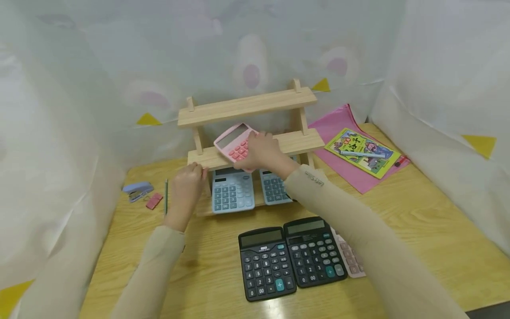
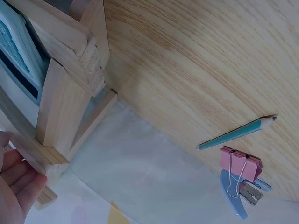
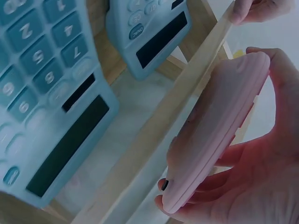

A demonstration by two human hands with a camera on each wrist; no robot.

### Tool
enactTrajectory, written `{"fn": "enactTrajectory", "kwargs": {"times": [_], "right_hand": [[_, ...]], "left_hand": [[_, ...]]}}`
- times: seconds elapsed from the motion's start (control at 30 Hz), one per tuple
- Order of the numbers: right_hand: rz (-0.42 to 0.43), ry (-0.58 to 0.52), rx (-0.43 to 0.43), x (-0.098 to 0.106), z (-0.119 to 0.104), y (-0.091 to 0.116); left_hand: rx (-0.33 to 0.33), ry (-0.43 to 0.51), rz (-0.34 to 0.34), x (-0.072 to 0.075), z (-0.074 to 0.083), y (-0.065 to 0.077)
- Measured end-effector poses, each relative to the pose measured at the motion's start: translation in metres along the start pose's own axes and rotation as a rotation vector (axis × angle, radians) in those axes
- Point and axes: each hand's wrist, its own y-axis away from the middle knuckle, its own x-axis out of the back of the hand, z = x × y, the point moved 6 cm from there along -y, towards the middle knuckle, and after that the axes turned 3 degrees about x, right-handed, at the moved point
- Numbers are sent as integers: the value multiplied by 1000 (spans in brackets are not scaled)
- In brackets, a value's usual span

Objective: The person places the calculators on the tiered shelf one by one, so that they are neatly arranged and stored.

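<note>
My right hand (image 1: 266, 153) grips a pink calculator (image 1: 230, 139) by its sides, tilted over the middle board of a small wooden shelf (image 1: 247, 106). In the right wrist view the calculator's back (image 3: 215, 116) faces the board, fingers and thumb at its edges. At the left end of that middle board, my left hand (image 1: 186, 190) holds the board's edge, fingers curled against the wood in the left wrist view. Two light blue calculators, one on the left (image 1: 233, 192) and one on the right (image 1: 274, 188), lean side by side on the bottom level.
Two black calculators (image 1: 264, 261) lie in front of the shelf, with another pink calculator (image 1: 351, 257) beside them, partly behind my right sleeve. On the left are a stapler (image 1: 137, 188), binder clip (image 1: 154, 201) and pencil (image 1: 166, 197). A pink pouch (image 1: 334, 173) holding up a yellow booklet (image 1: 370, 161) lies right.
</note>
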Motion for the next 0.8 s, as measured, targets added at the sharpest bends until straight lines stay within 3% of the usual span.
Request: {"fn": "enactTrajectory", "kwargs": {"times": [0.33, 0.6, 0.8], "right_hand": [[-9, 59, -162, -13, -21, -15], [-41, 219, -229, -10, -40, -17], [-88, 252, -257, -8, -45, -19]], "left_hand": [[2, 15, 18, -1, 1, 1], [-2, 6, 27, -2, 0, 1], [-4, 4, 32, -4, 2, 2]]}}
